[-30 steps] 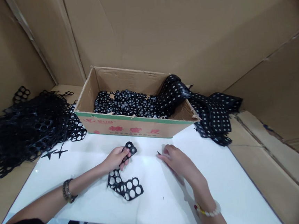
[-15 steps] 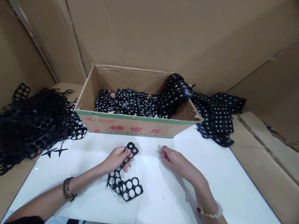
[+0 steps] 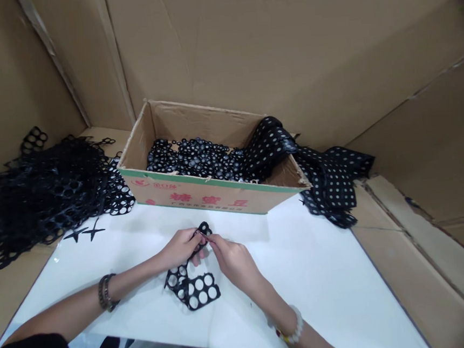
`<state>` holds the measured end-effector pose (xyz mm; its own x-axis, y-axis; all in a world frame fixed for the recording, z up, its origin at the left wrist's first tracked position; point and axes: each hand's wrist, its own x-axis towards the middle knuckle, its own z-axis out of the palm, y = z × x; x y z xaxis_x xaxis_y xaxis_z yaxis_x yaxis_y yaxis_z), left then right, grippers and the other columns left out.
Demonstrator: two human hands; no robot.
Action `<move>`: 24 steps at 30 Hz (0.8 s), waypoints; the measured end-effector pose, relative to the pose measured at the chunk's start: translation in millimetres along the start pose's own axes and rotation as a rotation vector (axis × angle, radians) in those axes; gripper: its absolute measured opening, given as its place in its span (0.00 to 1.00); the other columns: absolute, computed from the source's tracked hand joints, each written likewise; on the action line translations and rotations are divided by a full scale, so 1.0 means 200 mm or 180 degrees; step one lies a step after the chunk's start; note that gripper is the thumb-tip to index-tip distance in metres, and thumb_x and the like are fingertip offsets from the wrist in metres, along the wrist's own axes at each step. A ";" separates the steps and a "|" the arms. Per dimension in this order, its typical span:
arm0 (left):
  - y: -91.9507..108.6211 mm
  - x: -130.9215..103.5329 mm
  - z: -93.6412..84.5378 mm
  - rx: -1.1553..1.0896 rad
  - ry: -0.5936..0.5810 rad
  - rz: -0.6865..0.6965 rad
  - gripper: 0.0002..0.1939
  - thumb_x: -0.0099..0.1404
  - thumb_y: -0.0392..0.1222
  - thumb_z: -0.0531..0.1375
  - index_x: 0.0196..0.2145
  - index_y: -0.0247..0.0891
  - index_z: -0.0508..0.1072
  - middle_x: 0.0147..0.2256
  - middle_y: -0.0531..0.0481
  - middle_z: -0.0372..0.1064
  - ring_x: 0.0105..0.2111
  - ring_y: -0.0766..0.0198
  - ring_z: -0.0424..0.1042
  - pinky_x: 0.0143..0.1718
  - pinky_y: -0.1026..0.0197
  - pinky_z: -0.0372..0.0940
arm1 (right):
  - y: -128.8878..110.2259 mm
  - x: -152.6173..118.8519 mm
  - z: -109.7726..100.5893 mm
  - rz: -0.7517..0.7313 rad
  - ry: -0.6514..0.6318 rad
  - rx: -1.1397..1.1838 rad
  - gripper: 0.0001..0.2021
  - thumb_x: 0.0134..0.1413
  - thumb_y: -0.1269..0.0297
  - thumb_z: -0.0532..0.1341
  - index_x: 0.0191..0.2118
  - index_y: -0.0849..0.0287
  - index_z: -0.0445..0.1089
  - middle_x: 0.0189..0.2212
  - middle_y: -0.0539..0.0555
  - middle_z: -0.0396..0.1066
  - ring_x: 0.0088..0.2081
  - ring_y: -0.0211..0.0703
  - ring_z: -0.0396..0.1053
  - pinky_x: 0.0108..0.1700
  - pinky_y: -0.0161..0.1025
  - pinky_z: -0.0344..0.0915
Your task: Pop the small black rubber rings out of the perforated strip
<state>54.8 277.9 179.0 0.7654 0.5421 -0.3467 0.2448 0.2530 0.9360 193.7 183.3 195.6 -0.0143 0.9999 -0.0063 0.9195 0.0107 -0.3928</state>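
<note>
My left hand (image 3: 184, 247) is closed around one end of a black perforated strip (image 3: 204, 292). The rest of the strip hangs folded onto the white table, its large round holes showing. Close against the left fingers, my right hand (image 3: 230, 255) is pinched at the strip's upper end. A thin pointed tool, like tweezers, shows faintly at the right fingertips; most of it is hidden. Behind the hands stands an open cardboard box (image 3: 213, 194) with many small black rings (image 3: 198, 156) in it.
A black dotted sheet (image 3: 328, 179) drapes over the box's right end onto the table (image 3: 314, 275). Tangled perforated black scraps (image 3: 54, 184) are heaped at the left, with two star-shaped bits (image 3: 93, 231) nearby. Cardboard walls (image 3: 245, 43) enclose the back and sides.
My right hand has moved left, from apart over the table to the upper end of the strip. My left hand keeps hold of the strip in nearly the same place.
</note>
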 end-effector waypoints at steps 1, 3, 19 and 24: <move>0.00 0.00 0.00 0.0054 0.0018 0.0029 0.17 0.60 0.54 0.47 0.27 0.35 0.60 0.19 0.54 0.65 0.13 0.71 0.64 0.14 0.70 0.57 | 0.00 0.00 0.00 0.0006 0.0008 -0.0006 0.14 0.60 0.65 0.42 0.47 0.58 0.59 0.34 0.53 0.69 0.32 0.39 0.69 0.30 0.32 0.59; 0.00 -0.01 0.01 0.0155 0.0049 0.0077 0.17 0.61 0.53 0.47 0.27 0.35 0.60 0.19 0.54 0.65 0.13 0.71 0.64 0.14 0.70 0.57 | 0.00 0.00 0.01 0.0032 0.0023 0.0004 0.14 0.60 0.66 0.42 0.47 0.58 0.58 0.35 0.52 0.69 0.33 0.39 0.69 0.30 0.32 0.59; 0.01 -0.06 0.03 0.2074 0.0691 0.0366 0.11 0.61 0.40 0.47 0.23 0.36 0.63 0.20 0.47 0.65 0.24 0.60 0.67 0.28 0.61 0.58 | -0.09 0.02 0.00 0.0188 -0.0574 -0.1053 0.12 0.52 0.77 0.47 0.41 0.60 0.59 0.30 0.53 0.68 0.29 0.43 0.68 0.25 0.34 0.57; 0.02 -0.10 0.01 0.2792 0.0737 0.0159 0.06 0.56 0.35 0.50 0.24 0.36 0.64 0.22 0.43 0.65 0.27 0.54 0.67 0.30 0.57 0.57 | -0.17 0.02 0.01 0.0125 -0.0744 -0.1117 0.14 0.49 0.80 0.47 0.41 0.62 0.58 0.30 0.55 0.67 0.29 0.45 0.68 0.26 0.36 0.61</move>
<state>41.9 266.3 189.4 0.6718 0.7075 -0.2194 0.6523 -0.4247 0.6278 162.1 187.5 206.7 -0.0283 0.9706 -0.2392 0.9985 0.0164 -0.0516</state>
